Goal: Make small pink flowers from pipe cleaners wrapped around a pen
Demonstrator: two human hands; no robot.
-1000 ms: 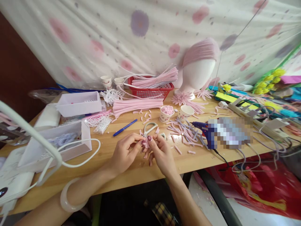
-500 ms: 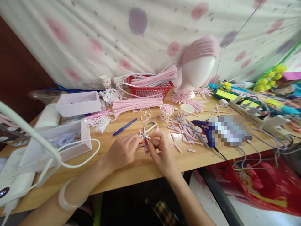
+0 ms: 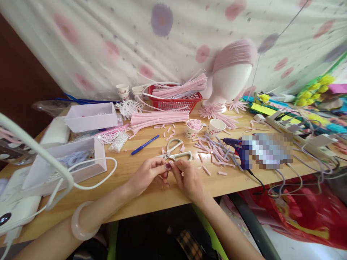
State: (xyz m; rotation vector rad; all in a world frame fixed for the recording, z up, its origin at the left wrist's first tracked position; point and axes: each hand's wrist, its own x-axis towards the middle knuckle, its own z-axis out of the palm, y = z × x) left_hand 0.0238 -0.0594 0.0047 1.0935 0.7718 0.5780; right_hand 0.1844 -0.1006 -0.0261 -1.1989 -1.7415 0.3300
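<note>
My left hand (image 3: 148, 175) and my right hand (image 3: 188, 178) meet over the wooden table (image 3: 151, 195), fingertips pinched together on a small pink pipe-cleaner piece (image 3: 170, 165). Both hands are closed round it, and most of the piece is hidden by the fingers. Pale green scissors (image 3: 175, 151) lie just behind the hands. Short pink cut bits (image 3: 168, 131) are scattered beyond them. A white bangle (image 3: 78, 222) sits on my left wrist.
A pink pipe-cleaner bundle (image 3: 158, 119), a red basket (image 3: 175, 101), two paper cups (image 3: 193, 128), a blue pen (image 3: 145, 144), a blue glue gun (image 3: 235, 146), a white foam head (image 3: 230, 79), white boxes (image 3: 90, 117) and cables (image 3: 295, 173) crowd the table.
Both hands have drawn slightly toward me and lowered, uncovering the scissors behind them. The fingers stay pinched on the pink piece.
</note>
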